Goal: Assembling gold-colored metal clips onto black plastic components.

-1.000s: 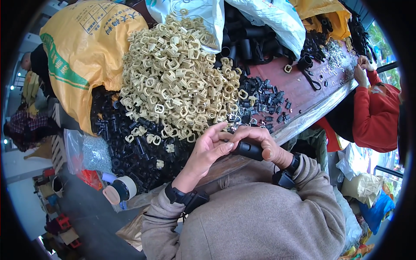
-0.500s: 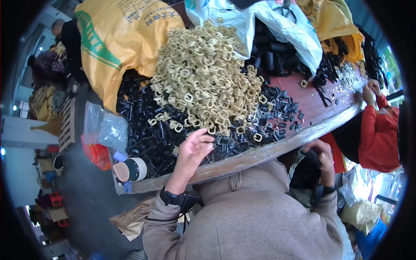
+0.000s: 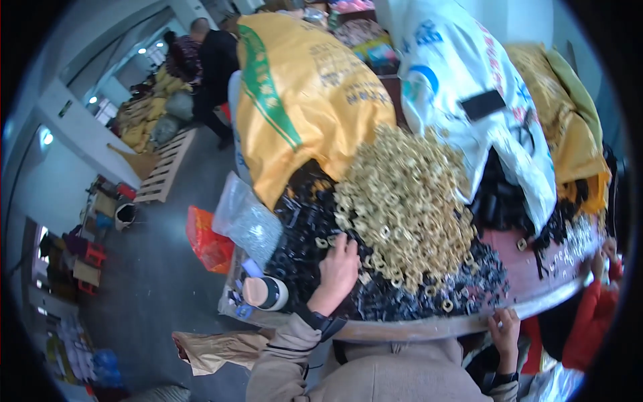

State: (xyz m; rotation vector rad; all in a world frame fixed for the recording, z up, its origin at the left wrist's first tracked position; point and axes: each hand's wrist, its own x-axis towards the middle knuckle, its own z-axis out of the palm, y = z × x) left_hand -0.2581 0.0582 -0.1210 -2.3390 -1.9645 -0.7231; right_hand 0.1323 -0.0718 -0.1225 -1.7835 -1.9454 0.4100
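Note:
My left hand [image 3: 338, 271] reaches over a heap of small black plastic parts [image 3: 305, 231], its fingers apart and stretched toward a few loose beige pieces. Just right of it rises a tall pile of beige plastic rings [image 3: 405, 204]. At the table's near edge, my right hand [image 3: 506, 328] has its fingers curled; whatever they may hold is too small to make out. More small black clips [image 3: 485, 271] lie between that hand and the beige pile.
Behind the heaps stand a yellow sack [image 3: 315, 80], a white sack [image 3: 462, 100] and another yellow sack [image 3: 556, 100]. A jar [image 3: 268, 293] and a clear bag of small grey pieces [image 3: 251, 224] sit at the left corner. A person in red sleeves [image 3: 581, 308] works at right.
My view has swung left and up. My left hand has moved from the front of the beige pile to the black parts at its left. My right hand has come up to the table edge.

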